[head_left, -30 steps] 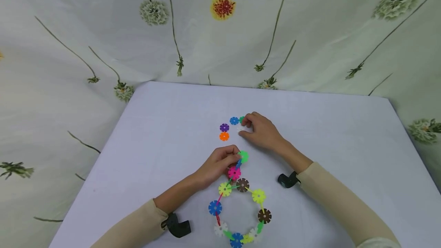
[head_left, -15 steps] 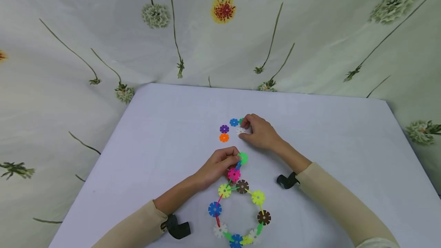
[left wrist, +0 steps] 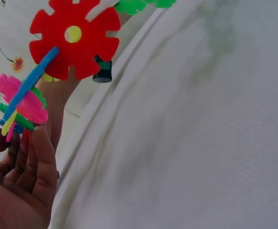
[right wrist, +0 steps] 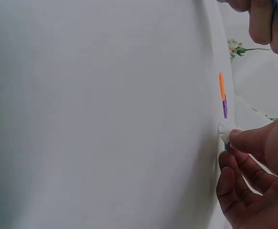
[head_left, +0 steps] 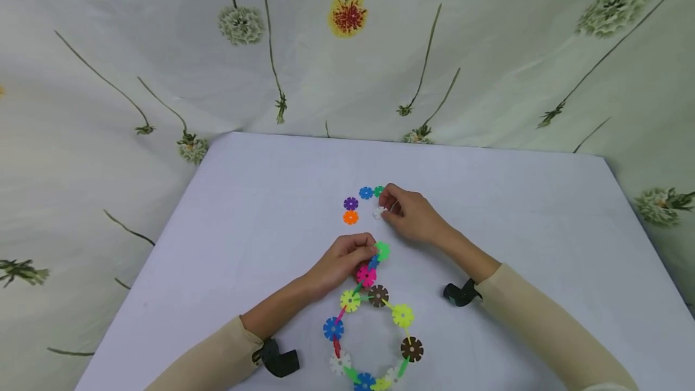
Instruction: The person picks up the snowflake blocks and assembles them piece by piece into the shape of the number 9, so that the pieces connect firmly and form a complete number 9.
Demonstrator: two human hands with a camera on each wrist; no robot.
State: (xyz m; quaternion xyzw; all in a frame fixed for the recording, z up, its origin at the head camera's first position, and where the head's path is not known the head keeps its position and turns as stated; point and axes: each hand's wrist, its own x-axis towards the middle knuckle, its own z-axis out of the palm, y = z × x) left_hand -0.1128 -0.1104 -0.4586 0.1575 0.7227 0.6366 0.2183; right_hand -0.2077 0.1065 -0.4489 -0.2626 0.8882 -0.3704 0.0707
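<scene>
My left hand (head_left: 341, 263) pinches the upper end of a chain of slotted plastic snowflake discs. A light green disc (head_left: 383, 251) tops that chain, above a blue one and a pink disc (head_left: 366, 276); below, several discs form a ring on the table. In the left wrist view a red disc (left wrist: 67, 36) looms large above the fingers. Farther back, my right hand (head_left: 415, 216) pinches a white disc (head_left: 378, 213) between thumb and fingers. The right wrist view shows the white disc (right wrist: 223, 130) at the thumb tip, partly hidden.
Beside the right hand lie a blue disc (head_left: 366, 193), a green disc (head_left: 379, 191), a purple disc (head_left: 351, 203) and an orange disc (head_left: 350, 217). A flower-printed cloth (head_left: 488, 77) hangs behind the white table (head_left: 260, 186).
My right hand has taken hold of the white disc and drawn it slightly toward me, away from the green one. The left hand keeps its grip on the chain.
</scene>
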